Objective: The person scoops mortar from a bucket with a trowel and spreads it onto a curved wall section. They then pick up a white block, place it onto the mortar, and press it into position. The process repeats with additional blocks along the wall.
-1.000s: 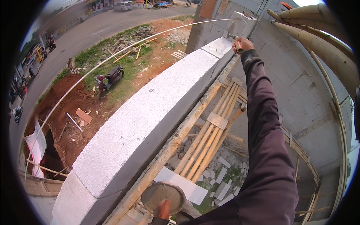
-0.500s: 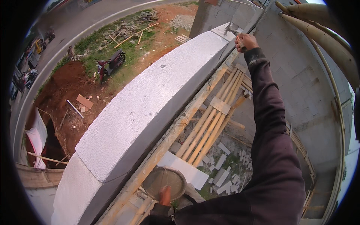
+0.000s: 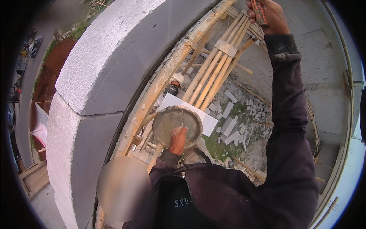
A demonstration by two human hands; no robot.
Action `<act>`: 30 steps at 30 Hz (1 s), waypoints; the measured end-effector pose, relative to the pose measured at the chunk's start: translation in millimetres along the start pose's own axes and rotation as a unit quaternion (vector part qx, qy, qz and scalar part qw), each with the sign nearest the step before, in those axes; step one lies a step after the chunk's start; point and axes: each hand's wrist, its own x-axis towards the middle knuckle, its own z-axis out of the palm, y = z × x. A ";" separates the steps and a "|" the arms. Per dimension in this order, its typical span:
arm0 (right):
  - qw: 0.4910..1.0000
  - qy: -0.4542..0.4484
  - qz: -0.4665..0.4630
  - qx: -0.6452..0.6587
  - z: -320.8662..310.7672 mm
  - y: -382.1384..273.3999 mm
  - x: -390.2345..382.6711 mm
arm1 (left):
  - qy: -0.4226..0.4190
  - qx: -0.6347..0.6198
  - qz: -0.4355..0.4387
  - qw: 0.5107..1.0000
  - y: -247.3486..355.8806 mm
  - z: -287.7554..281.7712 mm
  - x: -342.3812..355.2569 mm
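Observation:
My left hand (image 3: 178,140) is closed over the near side of a round bucket (image 3: 197,126) of grey, wet-looking mortar. A thin wire handle (image 3: 182,116) runs across the bucket to my fingers. At the upper edge, my right hand (image 3: 275,18) grips a trowel by its worn, orange-flecked handle (image 3: 260,12); the blade is outside the picture. To my left rises a wall of large white blocks (image 3: 103,57), with a joint between two of them. Neither hand touches the blocks.
A wooden beam (image 3: 152,86) follows the wall. Bamboo poles (image 3: 213,78) and a white board (image 3: 209,123) lie beyond the bucket. Below, a person in a pale cap (image 3: 177,78) is partly visible, and block offcuts (image 3: 228,126) litter the ground. A blurred patch hides the lower left.
My view has swung down and nearer the bucket. The right hand with the trowel has come back from the wall's far end. The left hand keeps its hold at the bucket.

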 end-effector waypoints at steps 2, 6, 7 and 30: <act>0.999 0.023 0.028 0.022 3.8 11.5 -80.7 | -0.021 0.019 0.012 1.000 7.5 2.2 -5.7; 0.981 -0.001 0.193 0.011 27.0 40.9 -222.0 | -0.046 0.026 0.032 0.998 25.4 10.8 -17.6; 0.968 -0.002 0.249 -0.010 30.3 48.8 -250.5 | -0.052 0.012 0.031 0.998 29.0 13.4 -20.9; 0.920 -0.048 0.207 -0.330 129.1 184.1 -393.2 | -0.028 0.012 0.120 0.992 53.6 49.4 -35.4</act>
